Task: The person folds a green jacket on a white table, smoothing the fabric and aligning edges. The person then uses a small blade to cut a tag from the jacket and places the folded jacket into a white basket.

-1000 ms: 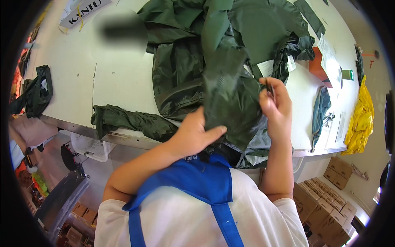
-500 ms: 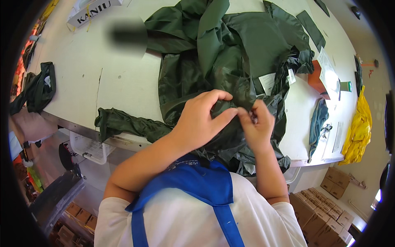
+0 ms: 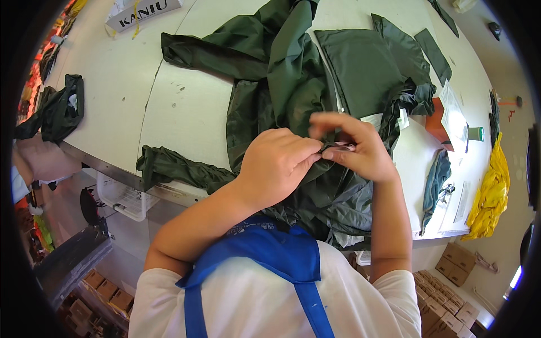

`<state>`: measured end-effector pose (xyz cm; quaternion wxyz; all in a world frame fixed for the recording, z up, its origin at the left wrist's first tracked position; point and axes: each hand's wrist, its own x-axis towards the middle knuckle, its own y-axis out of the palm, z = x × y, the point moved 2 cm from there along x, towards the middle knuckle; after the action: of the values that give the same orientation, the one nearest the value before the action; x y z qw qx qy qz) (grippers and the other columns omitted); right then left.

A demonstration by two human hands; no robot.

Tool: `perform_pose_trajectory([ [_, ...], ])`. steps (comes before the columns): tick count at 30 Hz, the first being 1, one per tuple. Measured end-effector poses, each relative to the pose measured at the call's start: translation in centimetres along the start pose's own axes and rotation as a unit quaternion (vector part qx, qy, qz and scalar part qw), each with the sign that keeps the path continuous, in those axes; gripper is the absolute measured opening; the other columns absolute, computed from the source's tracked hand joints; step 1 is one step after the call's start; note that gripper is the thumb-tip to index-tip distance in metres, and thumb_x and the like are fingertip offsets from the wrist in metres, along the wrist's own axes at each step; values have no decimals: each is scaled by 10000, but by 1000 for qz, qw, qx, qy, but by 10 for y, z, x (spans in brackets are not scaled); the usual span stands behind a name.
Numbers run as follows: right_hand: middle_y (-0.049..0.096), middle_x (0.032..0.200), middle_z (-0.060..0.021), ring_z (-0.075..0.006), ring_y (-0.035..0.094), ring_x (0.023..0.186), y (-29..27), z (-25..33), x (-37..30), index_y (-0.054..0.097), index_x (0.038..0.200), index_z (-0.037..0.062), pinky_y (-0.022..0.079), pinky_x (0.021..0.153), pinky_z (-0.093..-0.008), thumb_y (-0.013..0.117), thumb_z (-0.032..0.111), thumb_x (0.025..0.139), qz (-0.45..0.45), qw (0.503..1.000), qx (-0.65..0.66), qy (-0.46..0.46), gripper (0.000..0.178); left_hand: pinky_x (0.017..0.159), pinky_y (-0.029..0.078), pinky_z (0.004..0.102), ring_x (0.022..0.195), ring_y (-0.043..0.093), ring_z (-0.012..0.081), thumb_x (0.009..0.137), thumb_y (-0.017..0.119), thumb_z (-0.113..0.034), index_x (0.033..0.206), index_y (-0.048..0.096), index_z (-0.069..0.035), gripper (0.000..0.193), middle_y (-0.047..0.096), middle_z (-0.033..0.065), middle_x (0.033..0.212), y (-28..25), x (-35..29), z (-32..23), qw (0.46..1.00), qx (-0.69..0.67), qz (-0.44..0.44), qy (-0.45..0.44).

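Observation:
A dark green jacket [image 3: 293,84] lies spread over the white table [image 3: 129,84], one sleeve hanging off the near edge. My left hand [image 3: 279,163] pinches a fold of the jacket's fabric near the table's front. My right hand [image 3: 355,146] meets it from the right, fingertips pressed to the same fold around a small dark part that I cannot make out. Both hands sit close together over the garment's lower part.
Flat green fabric pieces [image 3: 366,62] lie beyond the jacket. An orange-brown object [image 3: 437,124], a green tape roll [image 3: 476,133] and papers sit at the right. A yellow garment [image 3: 490,191] hangs off the right edge. Another dark green bundle [image 3: 56,110] lies far left. Cardboard boxes [image 3: 456,265] stand below.
The jacket part that was lifted toward me has come down onto the table. My hands moved together and now pinch one spot of the fabric.

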<state>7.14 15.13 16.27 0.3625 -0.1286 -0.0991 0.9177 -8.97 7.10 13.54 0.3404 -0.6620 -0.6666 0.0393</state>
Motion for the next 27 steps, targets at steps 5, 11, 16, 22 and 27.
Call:
perform_pose_trajectory([
  [5, 592, 768, -9, -89, 529, 700, -45, -16, 2, 682, 894, 13, 389, 593, -229, 664, 26, 779, -38, 992, -6, -117, 117, 650, 491, 316, 701, 626, 246, 879, 587, -112, 1031, 612, -26, 176, 648, 118, 838, -3, 18, 68, 995, -48, -4, -83],
  [11, 516, 1007, -101, -180, 468, 962, -135, -36, -33, 537, 916, 35, 372, 866, -291, 568, 213, 881, -147, 950, 209, -179, 184, 729, 494, 459, 852, 624, 381, 823, 623, -203, 1272, 431, -169, 489, 663, 172, 923, -6, 71, 199, 922, 258, 127, -259],
  [16, 531, 1048, -76, -189, 482, 1059, -221, -64, -85, 539, 1009, 106, 351, 989, -353, 455, 255, 962, -452, 823, 322, -123, 177, 654, 497, 323, 710, 630, 229, 851, 627, -190, 899, 610, -99, 104, 655, 64, 865, -48, 82, 185, 985, 123, 11, -120],
  [22, 574, 1012, -66, -227, 571, 985, -352, -1, -174, 529, 1182, 72, 451, 928, -380, 436, 235, 979, -574, 783, 171, -167, 277, 962, 440, 417, 1084, 561, 235, 952, 467, -372, 1136, 526, -58, 369, 588, 115, 1135, -202, 1, 191, 829, -418, -322, -187],
  [27, 626, 943, -30, -93, 573, 821, -182, 34, -51, 585, 1128, 29, 449, 706, -231, 535, 110, 902, -227, 973, -40, -22, 245, 911, 475, 432, 1102, 550, 274, 817, 702, -227, 1248, 475, -10, 534, 533, 173, 1242, -126, -42, 208, 734, -388, -306, -466],
])
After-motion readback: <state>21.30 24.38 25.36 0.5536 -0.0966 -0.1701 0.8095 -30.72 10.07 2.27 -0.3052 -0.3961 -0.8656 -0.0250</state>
